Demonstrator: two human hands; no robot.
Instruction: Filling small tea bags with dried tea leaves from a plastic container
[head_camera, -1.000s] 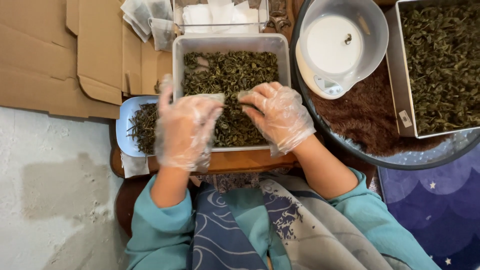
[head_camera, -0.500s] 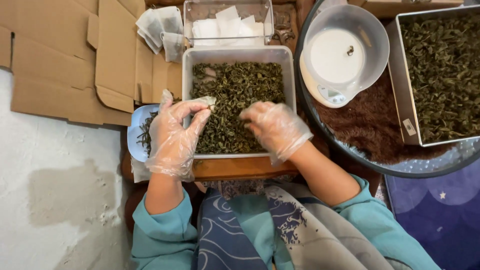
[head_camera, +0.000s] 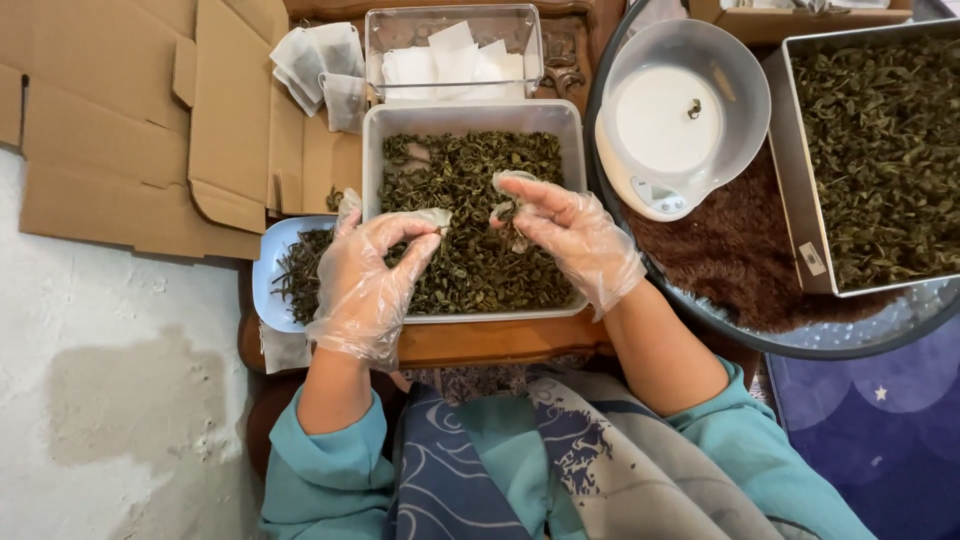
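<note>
Both hands are working over the grey tray (head_camera: 372, 150) of dried green leaves (head_camera: 470, 220), which is sitting on the wooden desk (head_camera: 480, 338); all places below are taken from this tray.

Left hand (head_camera: 365, 280), in a clear plastic glove, is hovering over the tray's left edge, thumb and fingers pinched shut on what is probably a small empty filter bag; the glove film is making this hard to separate. Right hand (head_camera: 575, 240), also gloved, is hovering above the tray's middle, fingertips closed on a small pinch of leaves.

Leaves: dark olive, curled, dry, loose, filling the tray almost to its walls.

Judgement on technique: the pinch is best kept small and directly above the tray, so that dropped bits are falling back in.

Left of the tray: a blue dish (head_camera: 262, 270) with stalky bits. Behind it: a clear box of white bags (head_camera: 450, 55). To its right: a white scale (head_camera: 672, 120).
</note>
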